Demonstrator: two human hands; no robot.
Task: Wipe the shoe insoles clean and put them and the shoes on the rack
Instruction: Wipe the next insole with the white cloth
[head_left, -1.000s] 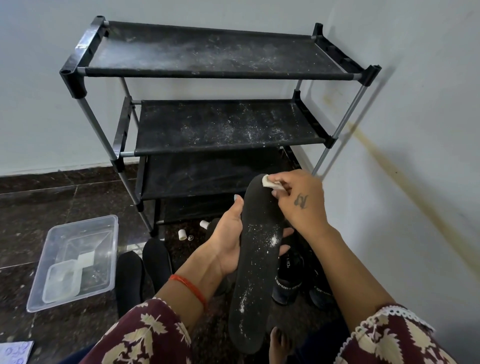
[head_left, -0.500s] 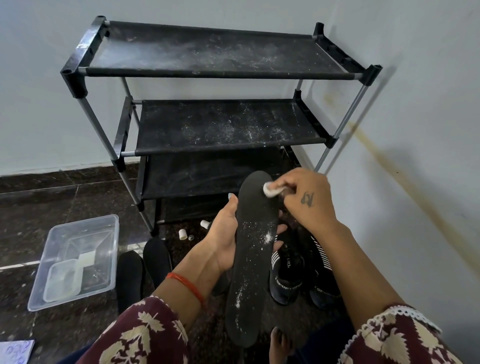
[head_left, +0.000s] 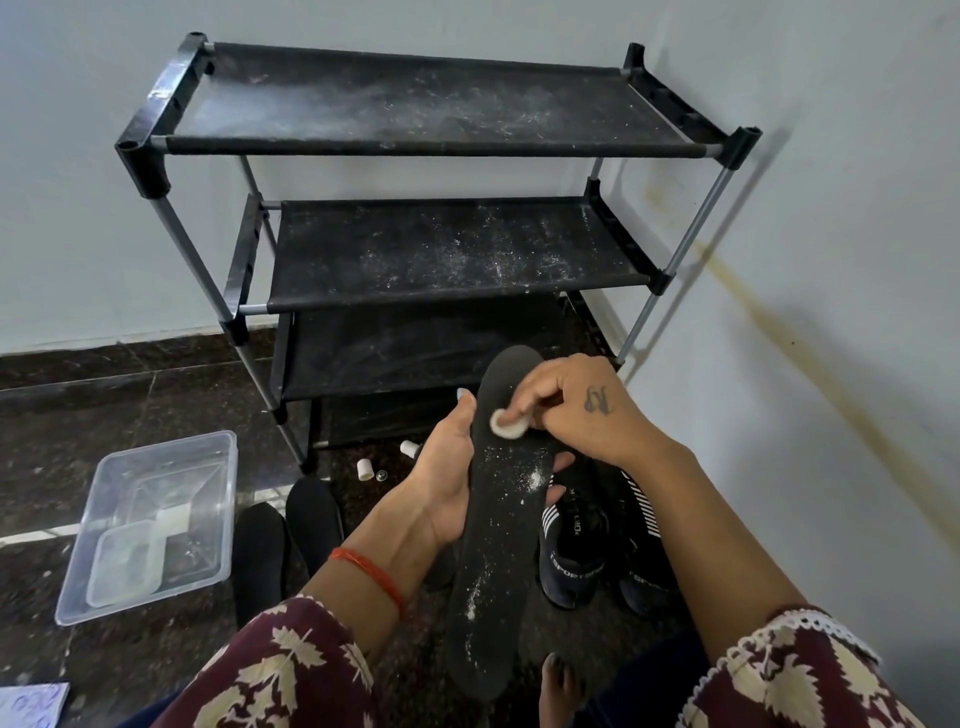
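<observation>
We hold the insole (head_left: 498, 525) up in front of the rack (head_left: 415, 249), our left hand (head_left: 447, 478) curled around its left edge. Our right hand (head_left: 576, 410) pinches a white pad (head_left: 508, 423) and presses it on the far part of the insole. Two shoes (head_left: 597, 551) stand on the floor (head_left: 104, 395) at the right, two more insoles (head_left: 283, 540) at the left, near a clear tub (head_left: 150, 519).

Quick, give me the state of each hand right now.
Left hand: closed around the insole, holding it up from behind.
Right hand: fingers pinching a white pad, pressing it on the insole.
</observation>
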